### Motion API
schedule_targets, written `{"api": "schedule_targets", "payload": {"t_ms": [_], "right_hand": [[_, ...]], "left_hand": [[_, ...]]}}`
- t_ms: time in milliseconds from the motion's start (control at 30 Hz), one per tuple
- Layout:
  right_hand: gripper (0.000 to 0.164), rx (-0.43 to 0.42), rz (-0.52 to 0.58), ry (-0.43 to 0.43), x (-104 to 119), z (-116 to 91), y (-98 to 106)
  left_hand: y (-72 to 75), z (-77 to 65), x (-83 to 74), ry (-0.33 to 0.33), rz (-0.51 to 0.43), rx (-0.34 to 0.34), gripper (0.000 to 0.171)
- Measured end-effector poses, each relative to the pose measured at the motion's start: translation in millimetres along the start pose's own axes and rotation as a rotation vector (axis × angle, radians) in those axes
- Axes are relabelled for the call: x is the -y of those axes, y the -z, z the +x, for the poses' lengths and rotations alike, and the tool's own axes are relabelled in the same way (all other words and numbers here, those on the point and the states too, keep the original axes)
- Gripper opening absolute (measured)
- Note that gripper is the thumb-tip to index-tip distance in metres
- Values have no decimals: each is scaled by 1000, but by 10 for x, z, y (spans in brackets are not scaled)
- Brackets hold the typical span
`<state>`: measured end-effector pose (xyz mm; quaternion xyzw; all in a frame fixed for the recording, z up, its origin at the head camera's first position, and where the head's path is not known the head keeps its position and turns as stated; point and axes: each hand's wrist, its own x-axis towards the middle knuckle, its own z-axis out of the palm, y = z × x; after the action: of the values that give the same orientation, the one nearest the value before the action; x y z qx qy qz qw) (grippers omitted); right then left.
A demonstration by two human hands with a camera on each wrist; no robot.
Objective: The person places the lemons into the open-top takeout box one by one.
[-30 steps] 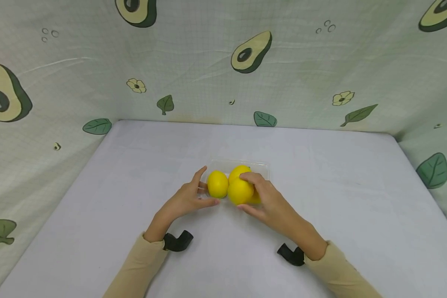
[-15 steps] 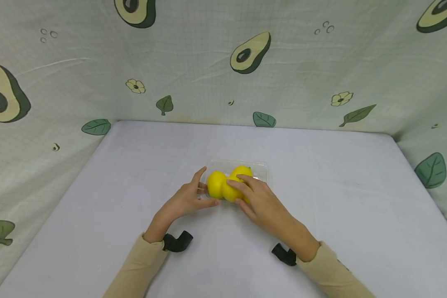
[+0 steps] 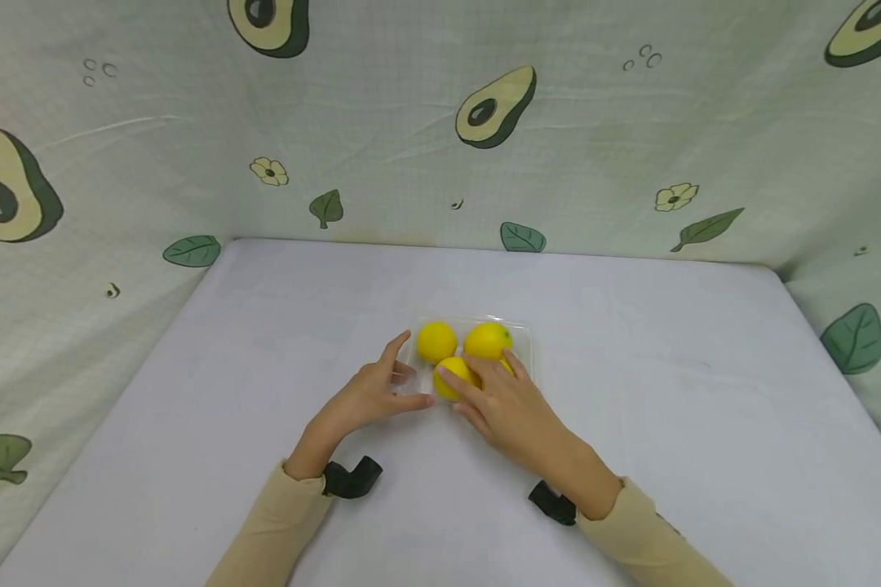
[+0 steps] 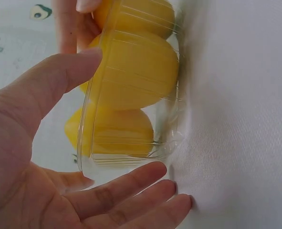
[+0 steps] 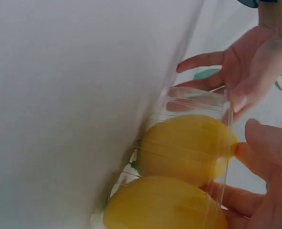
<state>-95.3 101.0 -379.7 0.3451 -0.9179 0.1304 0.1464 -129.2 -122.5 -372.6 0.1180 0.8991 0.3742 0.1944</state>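
Observation:
Several yellow lemons (image 3: 436, 342) sit in a clear plastic container (image 3: 523, 336) at the middle of the table. My right hand (image 3: 514, 408) is over the container's near side, its fingertips touching the top of the front-left lemon (image 3: 455, 380). In the right wrist view the thumb (image 5: 269, 143) stands off from the container's rim. Another lemon is mostly hidden under that hand, beside the back-right lemon (image 3: 488, 339). At the container's left end is my left hand (image 3: 370, 391), thumb at the near rim and fingers stretched out along the end wall (image 4: 121, 161).
A white cloth covers the table (image 3: 675, 408). Behind and at the sides hangs a curtain (image 3: 382, 106) printed with avocados and leaves. Black wrist mounts (image 3: 352, 477) stick out from both wrists above the table.
My right hand has lowered a lemon into the container, loosened its fingers and shifted slightly left. The left lemon has moved toward the back. My left hand has stayed at the container's end.

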Motion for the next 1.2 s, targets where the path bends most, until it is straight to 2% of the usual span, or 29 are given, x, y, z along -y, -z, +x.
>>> {"api": "schedule_targets", "payload": {"t_ms": [167,367,467,600,700,900,1100,1200], "right_hand": [[50,82,135,-27,-39,-28,123],[47,58,243,-41,-123,-43,298],[49,66,248,-121,-190,-77,384],[58,149,254,-269,-294,-123,440],[65,196,307,-318,-350,-122,419],[71,182,382,-289,-363,-96,337],[67,190,376,-218,-311,-118,176],[67,186,382,-203,-294,-141,165]], "left_hand": [[-4,-18,8,3,5,-6,102],[-4,-26,7,1,6,-11,102],[-7,-25,6,4,8,-10,102],[-15,-19,-1,12,10,-3,102],[-11,-12,-11,13,8,-4,102],[-13,-6,-26,12,0,-8,102],[-56,-27,-24,27,6,-7,102],[-74,-33,-28,25,6,-6,102]]}}
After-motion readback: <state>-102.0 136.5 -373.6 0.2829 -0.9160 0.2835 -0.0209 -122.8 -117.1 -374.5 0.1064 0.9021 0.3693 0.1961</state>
